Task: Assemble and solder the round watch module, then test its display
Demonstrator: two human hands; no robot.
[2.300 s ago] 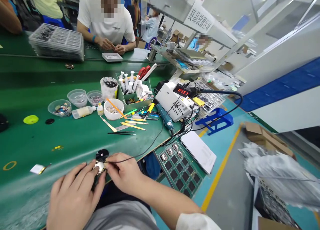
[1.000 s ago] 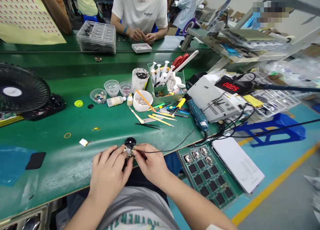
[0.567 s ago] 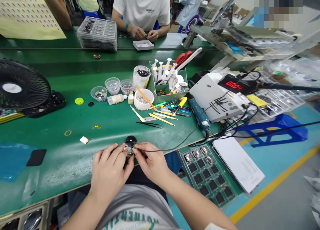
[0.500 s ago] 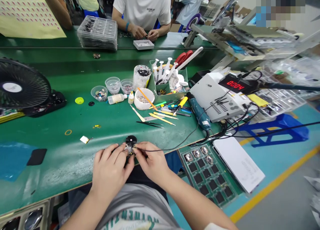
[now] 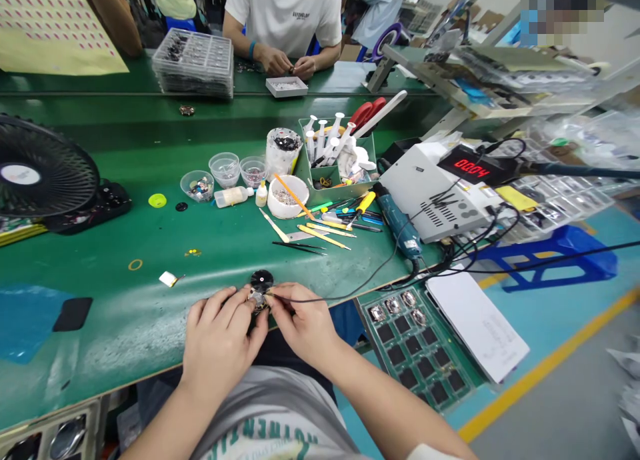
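Note:
At the bench's near edge, my left hand point(image 5: 220, 330) has its thumb and fingers closed round a small open watch-like device point(image 5: 259, 300) with silver and gold-coloured parts inside. A round black disc point(image 5: 262, 279) stands out from the far side of the device. My right hand point(image 5: 303, 320) pinches the end of a thin black cable point(image 5: 320, 301) against the device's right side. Fingers hide the cable's tip. Off to the left lies a small silver-white battery-like piece point(image 5: 169, 279) with a short lead.
Loose tweezers point(image 5: 299, 248) and several tools lie ahead, near a white tub point(image 5: 289, 199) and a green bin point(image 5: 336, 192) of syringes. A fan point(image 5: 47, 170) stands left. Right are a grey power unit point(image 5: 425, 193) and a green tray point(image 5: 415, 343). A co-worker point(image 5: 285, 20) sits opposite.
The view has shifted very slightly. Both hands keep the same hold on the device and the cable, with no visible movement of either.

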